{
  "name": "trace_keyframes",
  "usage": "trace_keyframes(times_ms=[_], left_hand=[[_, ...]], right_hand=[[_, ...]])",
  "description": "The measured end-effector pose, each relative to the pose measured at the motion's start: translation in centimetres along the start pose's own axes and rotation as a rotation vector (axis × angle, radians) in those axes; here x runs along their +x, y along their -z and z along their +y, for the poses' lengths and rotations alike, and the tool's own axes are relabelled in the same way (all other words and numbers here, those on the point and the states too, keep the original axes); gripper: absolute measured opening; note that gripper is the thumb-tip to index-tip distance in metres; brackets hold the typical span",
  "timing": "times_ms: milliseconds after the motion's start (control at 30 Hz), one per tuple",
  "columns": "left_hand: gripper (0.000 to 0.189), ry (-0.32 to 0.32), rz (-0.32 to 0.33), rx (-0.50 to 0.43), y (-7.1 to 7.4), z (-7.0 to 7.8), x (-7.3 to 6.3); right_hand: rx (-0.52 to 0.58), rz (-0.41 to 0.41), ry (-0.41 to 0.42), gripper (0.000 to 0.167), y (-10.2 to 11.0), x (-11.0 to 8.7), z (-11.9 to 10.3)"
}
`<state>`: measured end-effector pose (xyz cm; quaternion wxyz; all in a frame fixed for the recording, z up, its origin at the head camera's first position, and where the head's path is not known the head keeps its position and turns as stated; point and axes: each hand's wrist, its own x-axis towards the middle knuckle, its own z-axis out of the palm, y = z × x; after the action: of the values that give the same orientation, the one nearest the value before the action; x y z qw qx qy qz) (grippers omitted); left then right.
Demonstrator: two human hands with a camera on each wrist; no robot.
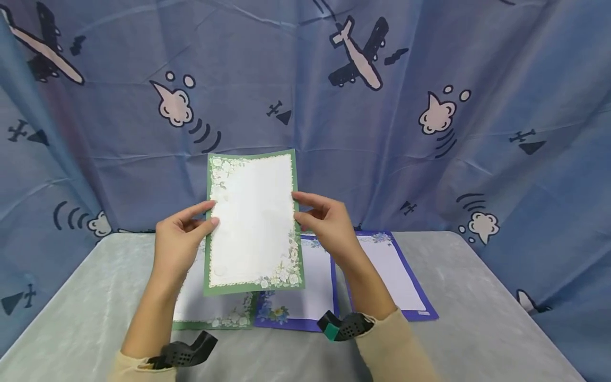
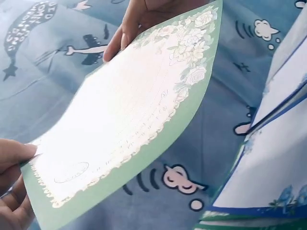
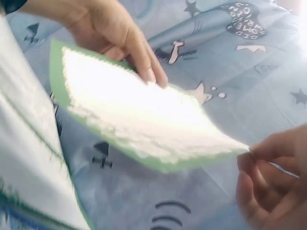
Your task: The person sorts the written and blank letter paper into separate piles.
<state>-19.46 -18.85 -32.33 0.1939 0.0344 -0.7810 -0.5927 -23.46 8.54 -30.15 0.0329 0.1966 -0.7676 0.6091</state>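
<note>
A sheet of letter paper (image 1: 253, 217) with a green border and white flowers in two corners is held upright above the table. My left hand (image 1: 177, 241) pinches its left edge between thumb and fingers. On the opposite edge my right hand (image 1: 334, 225) has the same kind of pinch, around mid-height. Both wrist views show the sheet (image 2: 110, 115) bowing a little between the hands. Behind and below it lies another green-bordered sheet (image 1: 215, 310), partly covered by the raised one.
Two purple-bordered sheets with blue flowers, one in the middle (image 1: 312, 289) and one on the right (image 1: 389, 273), lie on the grey table (image 1: 458, 329). A blue curtain (image 1: 258, 69) printed with aeroplanes hangs behind the table. Each wrist wears a black camera mount (image 1: 183, 353).
</note>
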Motion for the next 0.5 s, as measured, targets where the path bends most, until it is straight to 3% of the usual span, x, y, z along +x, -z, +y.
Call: trace_keyframes(times_ms=[300, 500], left_hand=[[0.04, 0.052, 0.081, 0.002, 2.0, 0.2, 0.5], [0.04, 0.022, 0.032, 0.075, 2.9, -0.2, 0.8]], right_hand=[[0.136, 0.006, 0.001, 0.041, -2.8, 1.1, -0.8], [0.144, 0.033, -0.031, 0.04, -3.6, 0.6, 0.0]])
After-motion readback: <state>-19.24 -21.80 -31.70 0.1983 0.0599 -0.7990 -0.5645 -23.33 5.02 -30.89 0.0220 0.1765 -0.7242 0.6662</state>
